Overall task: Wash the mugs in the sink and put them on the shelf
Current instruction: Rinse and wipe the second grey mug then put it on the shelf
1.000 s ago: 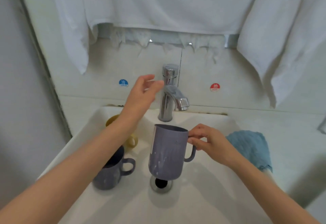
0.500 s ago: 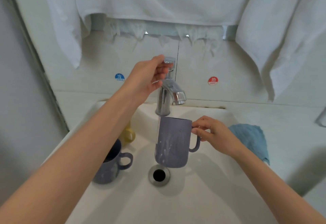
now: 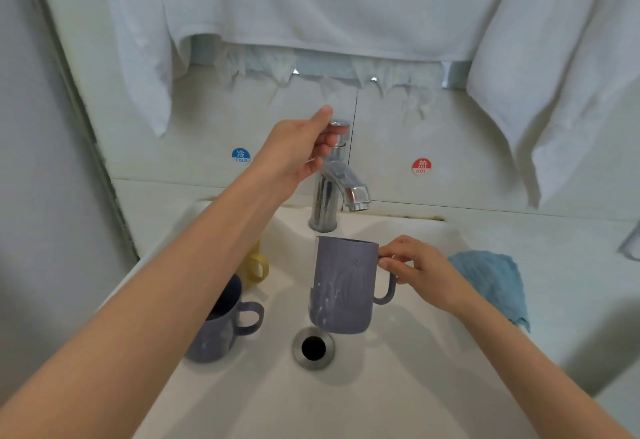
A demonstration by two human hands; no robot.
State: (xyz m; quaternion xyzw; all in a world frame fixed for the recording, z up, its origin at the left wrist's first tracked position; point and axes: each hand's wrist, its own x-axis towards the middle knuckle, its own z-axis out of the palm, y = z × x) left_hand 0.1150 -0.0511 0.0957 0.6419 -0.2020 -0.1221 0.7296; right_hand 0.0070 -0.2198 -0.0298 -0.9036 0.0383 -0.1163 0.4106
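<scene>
Purple tall mug (image 3: 341,286): held upright just below the faucet (image 3: 334,179) spout, above the drain (image 3: 313,347). Streaked with white residue. Probably light, rigid, slick once wet; best taken by the handle, as now. Right hand (image 3: 419,274): fingers pinched round that handle, wrist level, forearm reaching in from the faucet's right. Left hand (image 3: 298,151): curled on the faucet's top knob, thumb raised, arm stretched forward. No water running. Second purple mug (image 3: 221,328) and yellow mug (image 3: 256,264): standing in the sink (image 3: 398,386), left of the faucet. Blue cloth (image 3: 491,283): right of the faucet.
</scene>
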